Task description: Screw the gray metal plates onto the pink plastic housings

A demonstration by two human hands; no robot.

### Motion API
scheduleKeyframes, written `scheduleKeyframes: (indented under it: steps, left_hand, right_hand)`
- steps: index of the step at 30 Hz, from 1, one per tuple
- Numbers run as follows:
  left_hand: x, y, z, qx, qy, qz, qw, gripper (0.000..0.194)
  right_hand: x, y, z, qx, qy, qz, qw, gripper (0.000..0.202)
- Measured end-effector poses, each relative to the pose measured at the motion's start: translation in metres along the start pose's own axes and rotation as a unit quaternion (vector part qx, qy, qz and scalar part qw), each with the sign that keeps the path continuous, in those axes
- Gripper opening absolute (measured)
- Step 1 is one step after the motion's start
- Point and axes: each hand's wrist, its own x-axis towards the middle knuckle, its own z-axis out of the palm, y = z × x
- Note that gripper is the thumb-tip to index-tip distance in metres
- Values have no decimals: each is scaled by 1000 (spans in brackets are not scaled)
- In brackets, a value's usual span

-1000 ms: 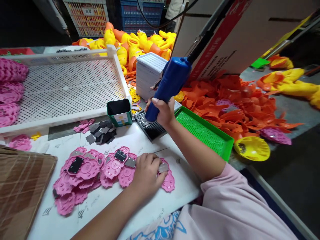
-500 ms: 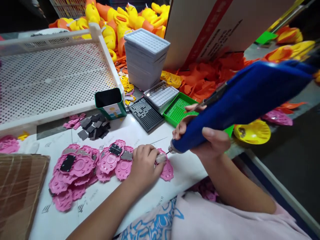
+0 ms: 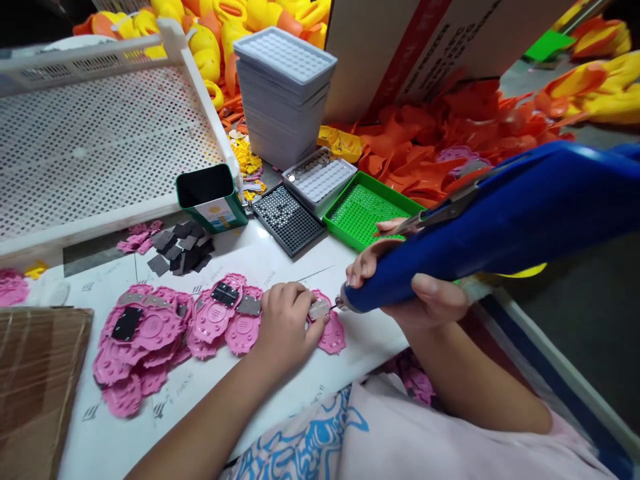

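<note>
We list, at lower left, one brown cardboard box, creased and taped; beyond it, one white plastic crate, its floor perforated throughout. Beside the crate: one green rectangular tin, black inside, and a heap of thin, flat black squares. Next, one gridded black plastic tray, silvery bits in its holes; one tall stack of white dimpled trays; one rectangular green plastic tray, partly blocked from our view by a thick blue cylindrical power screwdriver. Behind, a mound of smooth orange pieces. On the white printed sheet we count overlapping glossy pink plates, and, right of these, one scalloped pink plastic plate with a grey cover. The left hand clamps this plate, hiding its left part; the right hand wraps the screwdriver, bit at the cover's edge; contact we cannot tell.
</note>
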Motion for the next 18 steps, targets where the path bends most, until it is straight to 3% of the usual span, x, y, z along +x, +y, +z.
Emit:
scheduleKeyframes:
  steps: [18]
  left_hand:
    - [0, 0, 1, 0, -3, 2, 1000, 21]
  right_hand:
    - [1, -3, -1, -11, -17, -12, 1000, 42]
